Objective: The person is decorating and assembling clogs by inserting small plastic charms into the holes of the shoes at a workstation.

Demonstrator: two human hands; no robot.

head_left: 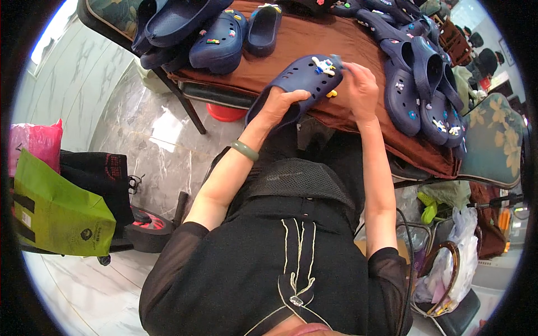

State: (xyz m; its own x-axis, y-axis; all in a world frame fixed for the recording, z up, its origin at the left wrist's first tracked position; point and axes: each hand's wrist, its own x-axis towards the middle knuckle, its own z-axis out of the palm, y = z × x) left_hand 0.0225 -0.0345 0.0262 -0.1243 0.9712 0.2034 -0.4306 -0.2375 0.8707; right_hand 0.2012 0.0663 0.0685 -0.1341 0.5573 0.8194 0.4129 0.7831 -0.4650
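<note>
grasping a navy clog (302, 77) with the left hand (280, 102); bending the fingers of the right hand (361, 87) beside the clog's toe, cannot tell whether around the small blurred thing (337, 60) there; showing a brown tablecloth (314, 36) beneath the clog, more navy clogs (218, 47) left and right of it.

Seemingly free cloth (322, 38) between clog piles (401, 92)
</note>
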